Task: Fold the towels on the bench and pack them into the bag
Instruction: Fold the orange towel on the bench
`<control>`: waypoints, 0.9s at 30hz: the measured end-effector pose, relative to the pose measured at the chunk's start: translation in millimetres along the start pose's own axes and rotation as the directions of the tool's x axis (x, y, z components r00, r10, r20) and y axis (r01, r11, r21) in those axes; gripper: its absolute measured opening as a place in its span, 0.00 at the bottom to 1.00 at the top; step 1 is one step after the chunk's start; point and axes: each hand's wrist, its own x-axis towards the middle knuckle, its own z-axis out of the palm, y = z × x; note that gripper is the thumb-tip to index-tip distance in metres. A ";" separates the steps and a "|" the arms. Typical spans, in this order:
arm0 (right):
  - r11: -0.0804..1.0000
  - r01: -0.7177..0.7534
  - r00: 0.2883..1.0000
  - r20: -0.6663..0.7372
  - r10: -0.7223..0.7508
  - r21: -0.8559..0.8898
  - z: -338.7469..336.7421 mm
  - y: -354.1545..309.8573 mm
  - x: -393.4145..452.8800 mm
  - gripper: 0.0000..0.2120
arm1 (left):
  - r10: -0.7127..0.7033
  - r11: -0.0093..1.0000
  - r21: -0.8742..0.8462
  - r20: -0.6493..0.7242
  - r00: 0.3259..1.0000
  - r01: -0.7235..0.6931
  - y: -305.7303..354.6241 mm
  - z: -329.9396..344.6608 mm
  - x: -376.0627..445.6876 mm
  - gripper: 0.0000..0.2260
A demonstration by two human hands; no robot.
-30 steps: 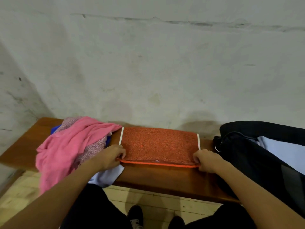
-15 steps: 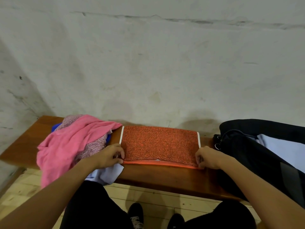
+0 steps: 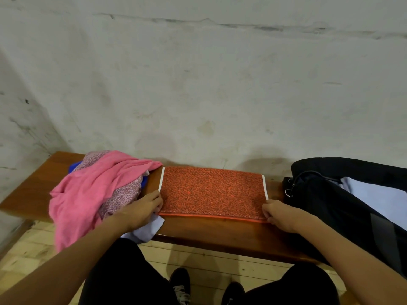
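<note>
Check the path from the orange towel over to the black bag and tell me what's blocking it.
Nothing visible blocks it. The orange towel lies flat mid-bench, the left hand and right hand at its near corners; only bare bench separates it from the black bag.

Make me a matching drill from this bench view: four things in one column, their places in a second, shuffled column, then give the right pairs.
Things:
1. orange towel
2. pink cloth
3. black bag
4. white cloth

Places:
A. right end of the bench
B. hanging over the bench's front edge, under the left hand
C. flat in the middle, between both hands
D. heaped at the left end

Pairs: 1-C, 2-D, 3-A, 4-B
</note>
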 end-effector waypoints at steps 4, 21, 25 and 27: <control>0.999 -0.005 1.000 0.010 0.005 -0.048 1.2 -4.6 0.4 0.11 | 0.030 0.997 0.066 0.013 0.999 -0.031 -0.8 1.3 0.5 0.06; 0.999 0.033 0.911 -0.411 -0.042 -0.028 -12.5 -66.9 44.5 0.26 | -0.156 0.988 -0.031 -0.256 0.954 0.154 77.8 -14.3 79.3 0.24; 1.000 0.005 0.939 -0.344 0.000 0.014 -3.5 -78.9 63.9 0.33 | -0.288 0.957 -0.015 -0.130 0.949 0.288 91.4 -3.4 109.4 0.30; 0.999 -0.003 0.931 -0.366 0.015 0.032 0.1 -80.8 73.1 0.34 | -0.304 0.951 0.022 -0.090 0.948 0.308 91.4 2.4 119.6 0.31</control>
